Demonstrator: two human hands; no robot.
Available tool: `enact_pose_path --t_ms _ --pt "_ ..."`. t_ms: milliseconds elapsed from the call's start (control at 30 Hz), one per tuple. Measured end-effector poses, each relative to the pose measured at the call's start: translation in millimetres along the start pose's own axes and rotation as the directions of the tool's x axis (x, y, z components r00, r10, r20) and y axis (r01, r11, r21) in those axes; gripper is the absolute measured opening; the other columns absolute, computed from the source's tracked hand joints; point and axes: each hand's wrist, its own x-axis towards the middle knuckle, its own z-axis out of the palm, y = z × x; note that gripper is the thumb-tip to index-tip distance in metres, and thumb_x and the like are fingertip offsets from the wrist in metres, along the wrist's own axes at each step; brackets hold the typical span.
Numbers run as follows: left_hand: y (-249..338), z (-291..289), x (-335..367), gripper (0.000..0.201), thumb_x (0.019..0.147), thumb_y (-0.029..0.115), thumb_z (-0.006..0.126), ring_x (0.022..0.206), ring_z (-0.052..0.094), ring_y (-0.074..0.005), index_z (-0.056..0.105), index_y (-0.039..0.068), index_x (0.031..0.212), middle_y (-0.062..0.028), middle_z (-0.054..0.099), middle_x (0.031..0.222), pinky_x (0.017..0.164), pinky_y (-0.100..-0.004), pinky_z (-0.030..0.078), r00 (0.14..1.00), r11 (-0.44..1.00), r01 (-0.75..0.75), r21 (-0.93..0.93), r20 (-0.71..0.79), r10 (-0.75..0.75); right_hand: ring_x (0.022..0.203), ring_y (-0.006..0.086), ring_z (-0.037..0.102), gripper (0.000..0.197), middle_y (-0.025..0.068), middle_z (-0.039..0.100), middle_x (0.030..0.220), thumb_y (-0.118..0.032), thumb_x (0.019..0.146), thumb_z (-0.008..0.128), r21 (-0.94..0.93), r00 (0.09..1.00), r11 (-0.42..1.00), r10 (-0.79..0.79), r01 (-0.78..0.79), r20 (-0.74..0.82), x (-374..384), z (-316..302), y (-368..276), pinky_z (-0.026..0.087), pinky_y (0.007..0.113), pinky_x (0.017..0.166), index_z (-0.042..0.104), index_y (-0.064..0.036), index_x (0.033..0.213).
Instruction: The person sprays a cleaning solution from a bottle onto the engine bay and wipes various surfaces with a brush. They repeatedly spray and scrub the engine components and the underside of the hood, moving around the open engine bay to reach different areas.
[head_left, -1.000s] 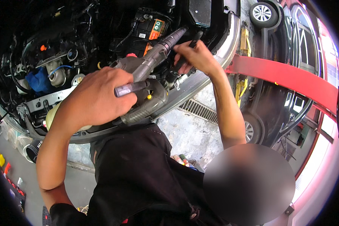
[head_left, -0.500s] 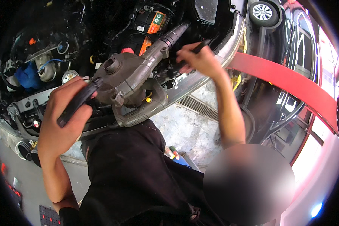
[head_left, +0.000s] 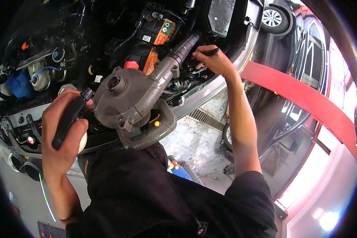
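My left hand is closed around a spray bottle, its black trigger head slanting up toward the engine bay and a pale bit of the bottle showing below the palm. On the front edge of the open engine bay rests a grey-brown leaf blower, its tube pointing up and right. Just right of that tube, my right hand grips a slim black-handled tool. The working end of this tool is lost against the dark engine parts. Neither hand touches the blower.
Behind the blower sits a car battery with orange labels and a red cap. A blue cloth-like piece lies at the left. Right of the car are a red beam, a dark parked car and a floor drain grate.
The head view has shifted a little. My right hand has moved slightly beside the blower's tube, still gripping the tool. My left hand keeps hold of the spray bottle.
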Motion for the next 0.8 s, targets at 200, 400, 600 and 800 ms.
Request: enact_pose_path --t_ms 200,400,600,800 --pt "-3 -7 11 0.041 0.078 0.005 0.061 0.102 0.065 -0.0255 0.063 -0.010 0.116 -0.0170 0.067 0.109 0.097 -0.0326 0.048 0.997 0.999 0.050 0.012 0.056 -0.050 0.069 0.0177 0.073 0.030 0.0102 0.075 0.081 -0.023 0.099 0.069 -0.206 0.999 0.978 0.030 -0.033 -0.022 28 -8 13 0.057 0.033 0.065 0.074 0.0062 0.098" --pt "-13 -1 6 0.040 0.078 0.003 0.062 0.098 0.065 -0.0239 0.062 -0.009 0.115 -0.0165 0.066 0.109 0.092 -0.0323 0.049 0.998 0.999 -0.001 0.034 0.064 -0.001 0.071 0.0165 0.074 0.024 0.0100 0.075 0.088 -0.016 0.101 0.062 -0.114 0.996 0.994 0.011 0.000 0.093 -11 -20 -64 0.059 0.030 0.069 0.072 0.0060 0.099" --pt "-4 -2 -8 0.039 0.080 0.001 0.064 0.091 0.063 -0.0197 0.062 -0.008 0.118 -0.0152 0.067 0.111 0.087 -0.0294 0.049 0.995 0.996 -0.037 0.086 0.098 0.028 0.066 0.0156 0.072 0.022 0.0106 0.073 0.080 -0.012 0.101 0.062 -0.235 0.992 0.967 0.074 -0.097 -0.104 -62 -10 -82 0.058 0.031 0.062 0.072 0.0053 0.093" --pt "-19 4 -32 0.032 0.088 0.006 0.064 0.084 0.058 -0.0117 0.064 -0.005 0.119 -0.0064 0.066 0.102 0.079 -0.0273 0.048 0.998 0.992 0.041 -0.118 -0.036 -0.046 0.070 0.0162 0.072 0.026 0.0101 0.076 0.084 -0.015 0.103 0.062 -0.075 0.986 0.997 0.017 -0.030 -0.164 -77 -4 -65 0.059 0.030 0.069 0.073 0.0052 0.092"
